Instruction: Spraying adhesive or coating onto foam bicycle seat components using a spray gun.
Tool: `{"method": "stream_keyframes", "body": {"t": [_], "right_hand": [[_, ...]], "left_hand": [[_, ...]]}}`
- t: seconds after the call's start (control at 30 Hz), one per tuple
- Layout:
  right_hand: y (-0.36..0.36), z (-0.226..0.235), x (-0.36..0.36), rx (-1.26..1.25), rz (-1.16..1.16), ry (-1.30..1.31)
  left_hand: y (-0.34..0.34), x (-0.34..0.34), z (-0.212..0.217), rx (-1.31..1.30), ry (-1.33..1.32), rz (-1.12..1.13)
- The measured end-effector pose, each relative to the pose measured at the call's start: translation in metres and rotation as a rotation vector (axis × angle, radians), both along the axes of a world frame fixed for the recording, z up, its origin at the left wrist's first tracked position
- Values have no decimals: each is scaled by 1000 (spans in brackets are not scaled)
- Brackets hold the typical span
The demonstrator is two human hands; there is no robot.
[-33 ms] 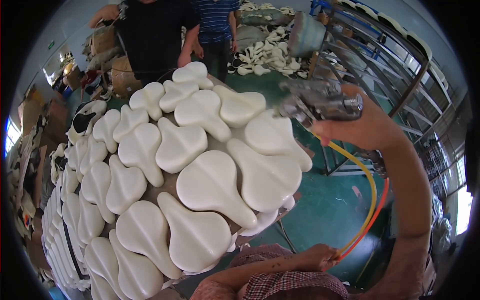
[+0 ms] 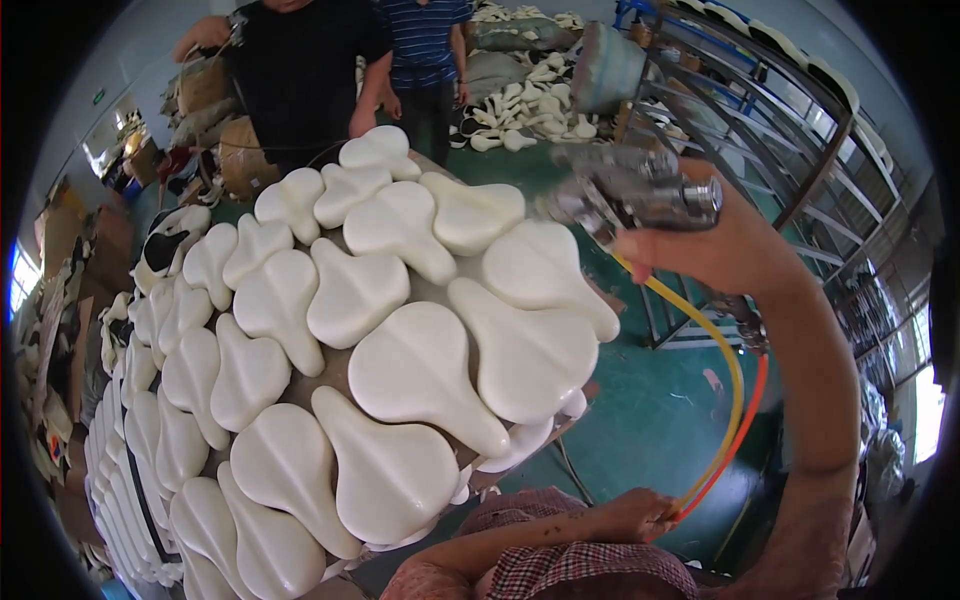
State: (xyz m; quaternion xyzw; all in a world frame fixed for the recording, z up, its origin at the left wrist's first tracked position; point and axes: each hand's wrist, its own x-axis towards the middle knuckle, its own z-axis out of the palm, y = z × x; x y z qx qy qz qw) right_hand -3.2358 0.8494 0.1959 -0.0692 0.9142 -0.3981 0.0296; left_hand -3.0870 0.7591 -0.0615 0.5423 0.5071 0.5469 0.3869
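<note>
My right hand (image 2: 700,235) is wrapped round a metal spray gun (image 2: 640,195), raised over the far right edge of the table. Its front end is blurred and points left, just above a cream bicycle saddle (image 2: 545,265). A yellow hose (image 2: 715,345) and a red hose (image 2: 752,415) curve down from the gun. Low in front of my body, my left hand (image 2: 645,512) is closed round both hoses. Many more pale saddles lie close together on the table, among them a large one (image 2: 410,350) near the middle and another (image 2: 390,475) at the near edge.
Across the table stand a person in a black shirt (image 2: 300,80), one hand raised, and a person in a striped shirt (image 2: 430,45). A metal rack (image 2: 790,150) rises at the right. Loose saddles (image 2: 545,100) are heaped on the green floor (image 2: 630,420); cardboard boxes (image 2: 245,160) stand behind.
The saddles and spray gun appear very slightly farther left in the view. My right hand still holds the gun, and my left hand still grips the hoses.
</note>
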Motion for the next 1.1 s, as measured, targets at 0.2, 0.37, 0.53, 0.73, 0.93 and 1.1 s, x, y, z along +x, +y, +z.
{"method": "stream_keyframes", "body": {"t": [0.2, 0.37, 0.53, 0.73, 0.93, 1.1], "right_hand": [[42, 3, 42, -123, 38, 29], [105, -18, 104, -308, 106, -135], [133, -46, 142, -445, 58, -215], [157, -81, 170, -612, 7, -184], [167, -117, 175, -656, -6, -149], [161, -150, 169, -601, -13, -139]], "left_hand": [[10, 16, -41, -62, -33, -125], [-35, 5, -93, -357, -209, 240], [-127, 18, -150, -502, -208, 744], [-212, 33, -139, -703, -367, 1177], [-273, 81, -79, -315, -858, 1767], [-316, 101, -96, 241, -1048, 2038]]}}
